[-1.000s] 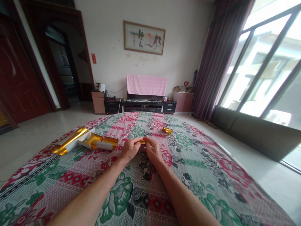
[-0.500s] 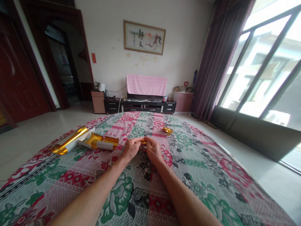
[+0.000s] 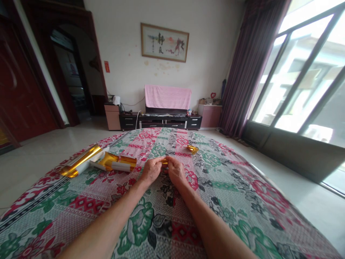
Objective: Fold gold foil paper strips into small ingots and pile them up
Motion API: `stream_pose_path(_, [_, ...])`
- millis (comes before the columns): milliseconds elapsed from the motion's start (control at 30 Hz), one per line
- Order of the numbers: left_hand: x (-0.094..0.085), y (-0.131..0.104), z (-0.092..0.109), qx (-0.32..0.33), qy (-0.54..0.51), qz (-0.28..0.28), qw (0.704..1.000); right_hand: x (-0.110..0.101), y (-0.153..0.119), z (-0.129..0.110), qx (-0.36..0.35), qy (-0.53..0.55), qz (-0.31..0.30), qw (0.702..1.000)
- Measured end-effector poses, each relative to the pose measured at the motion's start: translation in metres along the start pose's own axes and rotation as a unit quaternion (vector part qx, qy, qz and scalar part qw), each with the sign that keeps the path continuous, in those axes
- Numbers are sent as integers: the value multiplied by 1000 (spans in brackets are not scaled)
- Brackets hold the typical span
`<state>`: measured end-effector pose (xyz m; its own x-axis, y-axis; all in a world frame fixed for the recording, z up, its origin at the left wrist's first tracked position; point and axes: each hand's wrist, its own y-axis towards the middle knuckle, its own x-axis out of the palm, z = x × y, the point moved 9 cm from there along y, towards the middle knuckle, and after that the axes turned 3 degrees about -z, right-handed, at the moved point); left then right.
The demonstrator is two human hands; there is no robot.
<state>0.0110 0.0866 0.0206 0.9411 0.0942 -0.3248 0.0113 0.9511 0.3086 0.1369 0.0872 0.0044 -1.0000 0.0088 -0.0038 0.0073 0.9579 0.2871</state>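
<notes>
Foil (image 3: 164, 162), gold and shiny, mostly hidden — left hand (image 3: 151, 170) and right hand (image 3: 176, 171) both pinch it

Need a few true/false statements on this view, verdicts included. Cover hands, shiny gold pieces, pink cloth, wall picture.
1. Left hand and right hand both grip a small gold strip. True.
2. The crumpled shiny gold scrap lies left of both hands. False: the scrap lies beyond them, to the right.
3. Curled gold-and-white sheets lie left of the hands. True.
4. The wide pink cloth lies under the hands. False: the cloth hangs in the background.
5. The framed rectangular picture hangs on the wall. True.
</notes>
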Motion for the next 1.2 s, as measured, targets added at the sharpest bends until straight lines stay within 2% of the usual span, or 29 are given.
stream_pose_path(200, [-3,-1,8,14,69,9,997,-3,0,1,-7,-43,10,999])
stream_pose_path(467, [-6,-7,25,69,158,40,984,-5,-3,-8,-24,-89,34,995])
stream_pose_path(567, [-7,-9,29,74,191,55,977,-2,-6,-19,-45,-161,28,986])
stream_pose_path(667, [-8,-11,32,73,218,70,971,1,-10,-32,-64,-257,26,964])
stream_pose_path(767, [-7,-13,35,72,236,74,966,0,-12,-39,-60,-299,35,952])
stream_pose_path(1033, [-8,-15,34,63,266,95,957,5,-12,-41,-84,-323,14,943])
stream_pose_path(1200, [-5,-16,38,67,270,80,957,0,-12,-40,-62,-306,35,949])
